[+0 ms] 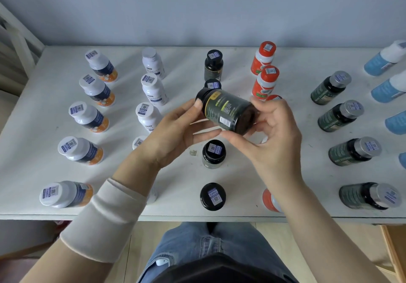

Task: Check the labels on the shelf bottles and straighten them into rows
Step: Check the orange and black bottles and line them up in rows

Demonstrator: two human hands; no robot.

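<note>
Hands both on one dark bottle (228, 111), lifted off the white shelf (241, 172) and held above the centre column. The bottle lies on its side, black lid up-left, base to the right. Left hand (175, 133) is curled under the lid end, thumb on the neck. Right hand (272, 137) pinches the base end between thumb and bent fingers.

The label faces the camera: dark green, with a yellow patch (216, 95) near the shoulder, lime and white print below it and a white barcode block (225, 121). The text is too blurred to read.

The other black-lidded bottles (212, 196) stand in a line front to back under the held one, each lid carrying a blue-and-white QR sticker (214, 148).

Columns left to right:
- navy-and-orange bottles (89, 117), white lids, same sticker type
- white bottles (153, 89), dark print, illegible
- red bottles (264, 80), partly hidden behind the right hand
- green bottles (329, 89), silver lids; the side label reads "PROBIOTIC" plus a second word I can't make out
- blue bottles (382, 62) at the far right edge, cut off by the frame

A cream cuff (105, 219) covers the left forearm.
</note>
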